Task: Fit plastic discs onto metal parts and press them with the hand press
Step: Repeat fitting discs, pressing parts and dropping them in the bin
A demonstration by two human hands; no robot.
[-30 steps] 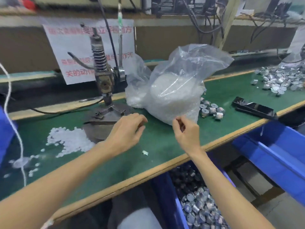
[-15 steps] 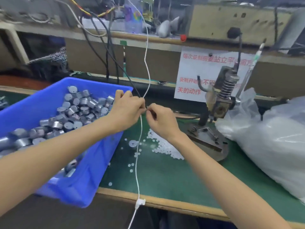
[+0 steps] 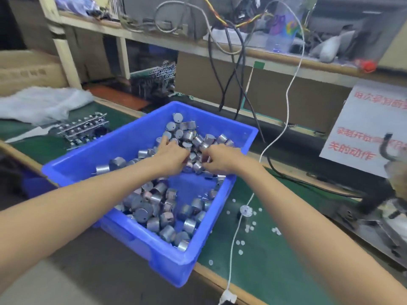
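Head: both hands (image 3: pixel 171 158) (image 3: pixel 223 160) now among metal parts (image 3: pixel 154 208)

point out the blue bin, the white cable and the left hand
blue bin (image 3: pixel 154 253): head view, near front wall
white cable (image 3: pixel 286 95): head view, hanging stretch
left hand (image 3: pixel 171 156): head view, back of hand

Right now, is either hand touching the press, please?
No, the left hand and right hand are both among the metal parts in the bin, away from the press.
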